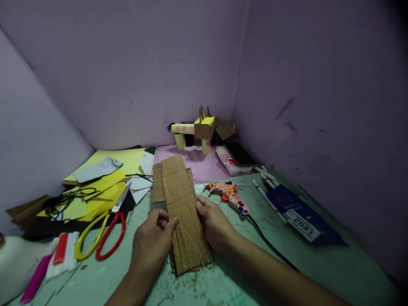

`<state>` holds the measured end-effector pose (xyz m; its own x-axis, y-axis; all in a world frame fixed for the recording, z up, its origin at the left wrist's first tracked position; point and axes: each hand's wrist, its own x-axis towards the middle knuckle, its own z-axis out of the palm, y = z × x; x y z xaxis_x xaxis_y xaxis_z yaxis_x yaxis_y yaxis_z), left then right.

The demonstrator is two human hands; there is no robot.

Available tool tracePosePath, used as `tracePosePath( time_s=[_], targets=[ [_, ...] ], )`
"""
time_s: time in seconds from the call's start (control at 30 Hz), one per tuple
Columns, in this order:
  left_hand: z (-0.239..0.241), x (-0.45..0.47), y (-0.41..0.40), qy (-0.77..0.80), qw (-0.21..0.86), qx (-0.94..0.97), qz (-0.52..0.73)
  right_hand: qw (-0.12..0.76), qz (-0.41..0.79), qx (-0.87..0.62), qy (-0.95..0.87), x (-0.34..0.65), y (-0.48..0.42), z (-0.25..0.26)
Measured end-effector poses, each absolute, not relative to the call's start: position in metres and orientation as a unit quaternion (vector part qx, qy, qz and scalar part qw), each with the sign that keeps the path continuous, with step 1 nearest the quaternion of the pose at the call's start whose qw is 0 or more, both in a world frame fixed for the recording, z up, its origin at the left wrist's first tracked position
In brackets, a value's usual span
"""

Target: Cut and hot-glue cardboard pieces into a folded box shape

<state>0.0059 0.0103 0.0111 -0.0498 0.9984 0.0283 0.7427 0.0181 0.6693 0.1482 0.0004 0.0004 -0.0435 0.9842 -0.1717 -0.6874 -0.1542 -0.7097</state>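
Several strips of brown cardboard [185, 208] are stacked loosely in front of me, a long one on top and other pieces showing at its sides. My left hand [153, 238] grips the stack's left edge, with the thumb over the top piece. On the opposite edge, my right hand [216, 221] pinches the cardboard; some of its fingers are hidden underneath. Just right of that hand lies a floral-patterned glue gun [230, 196] with a black cord. Scissors [111, 225] with one yellow and one red handle rest to the left.
A cardboard-and-paper animal model [191, 129] stands at the back. Yellow paper [105, 193] and black cord [68, 202] lie left, near white sticks [65, 255]. Rightward are a phone [239, 154], a blue packet [299, 212] and several white markers [269, 202]. Walls [159, 63] bound the green table [236, 272].
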Motion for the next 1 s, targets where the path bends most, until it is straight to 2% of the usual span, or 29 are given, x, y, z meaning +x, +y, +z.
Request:
tracePosePath(
  time_s=[0.27, 0.6, 1.0],
  targets=[
    [0.0130, 0.0039, 0.0123, 0.616, 0.337, 0.609, 0.370, 0.604, 0.689, -0.330, -0.228, 0.1491, 0.0000, 0.0028],
    [0.0158, 0.0066, 0.0155, 0.626, 0.370, 0.547, 0.415, 0.613, 0.675, -0.333, -0.240, 0.1464, -0.0007, 0.0015],
    [0.0183, 0.0048, 0.0195, 0.605, 0.465, 0.470, 0.443, 0.602, 0.666, -0.348, -0.270, 0.1504, -0.0010, 0.0039]
  ],
)
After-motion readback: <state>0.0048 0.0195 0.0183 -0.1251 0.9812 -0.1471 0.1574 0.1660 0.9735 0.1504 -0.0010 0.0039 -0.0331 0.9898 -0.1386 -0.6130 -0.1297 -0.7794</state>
